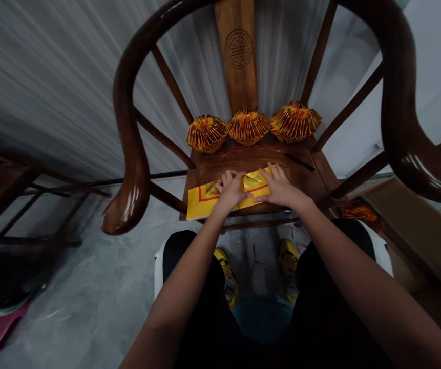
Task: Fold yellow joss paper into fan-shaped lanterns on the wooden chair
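Note:
Across the front of a wooden chair seat (239, 164) lies yellow paper (201, 207) with red lines and shiny gold patches, possibly more than one sheet. My left hand (232, 190) rests on the middle of it, fingers spread. Flat on its right end is my right hand (279, 187), its fingers also apart. Neither hand grips anything that I can see. Behind them, along the back of the seat, stand three fan-pleated gold and red paper bundles: a left one (206, 133), a middle one (248, 126) and a right one (295, 121).
A thin dark stick (299, 162) lies on the seat at the right. Curved chair arms (128, 169) rise on both sides. A cardboard box (416, 220) stands at the right, with another pleated bundle (360, 212) near it. At the far left is a pink stool (1, 333).

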Demonstrator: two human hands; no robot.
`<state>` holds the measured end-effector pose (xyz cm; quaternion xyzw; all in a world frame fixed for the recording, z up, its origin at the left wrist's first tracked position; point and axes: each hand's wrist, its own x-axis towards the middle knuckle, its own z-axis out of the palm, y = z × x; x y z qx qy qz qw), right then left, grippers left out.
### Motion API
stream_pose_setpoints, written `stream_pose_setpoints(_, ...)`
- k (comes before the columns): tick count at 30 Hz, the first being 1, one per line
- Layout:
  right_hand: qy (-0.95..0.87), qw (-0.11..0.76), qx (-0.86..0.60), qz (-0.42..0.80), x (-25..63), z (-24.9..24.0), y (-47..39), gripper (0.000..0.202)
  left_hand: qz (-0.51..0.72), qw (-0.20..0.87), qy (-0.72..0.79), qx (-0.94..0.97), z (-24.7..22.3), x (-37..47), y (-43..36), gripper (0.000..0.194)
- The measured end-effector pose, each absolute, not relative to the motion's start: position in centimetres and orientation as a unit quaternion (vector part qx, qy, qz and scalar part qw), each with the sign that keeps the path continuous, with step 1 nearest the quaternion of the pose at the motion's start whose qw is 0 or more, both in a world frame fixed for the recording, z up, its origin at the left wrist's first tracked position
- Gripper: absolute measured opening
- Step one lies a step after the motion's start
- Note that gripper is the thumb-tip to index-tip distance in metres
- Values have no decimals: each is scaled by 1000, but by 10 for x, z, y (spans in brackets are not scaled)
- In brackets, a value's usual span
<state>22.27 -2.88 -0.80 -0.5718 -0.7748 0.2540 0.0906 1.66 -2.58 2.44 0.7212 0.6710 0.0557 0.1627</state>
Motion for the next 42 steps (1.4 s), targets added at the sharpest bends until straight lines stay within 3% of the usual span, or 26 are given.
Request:
stream_pose_setpoints(6, -770, 13, -574, 279, 209, 11, -27, 145, 59, 167, 657, 733, 35, 15, -18, 76)
stream_pose_setpoints(14, -761, 0, -574, 301, 196, 19, -16, 144, 116, 79, 670, 729, 11, 3, -10, 51)
stream_pose_setpoints(19, -766, 0, -570, 299, 191, 13, -9, 141, 143, 1, 690, 710, -9, 5, -14, 60)
stream_pose_setpoints(26, -764, 26, -580, 281, 181, 0, -6, 129, 127, -1, 706, 697, -10, 5, -7, 62)
stream_pose_setpoints(38, -769, 43, -569, 290, 175, -9, -3, 127, 101, -14, 722, 685, -9, 5, -10, 60)
stream_pose_setpoints(42, -767, 44, -563, 304, 172, -13, 1, 135, 89, -18, 725, 682, -8, 7, -13, 60)
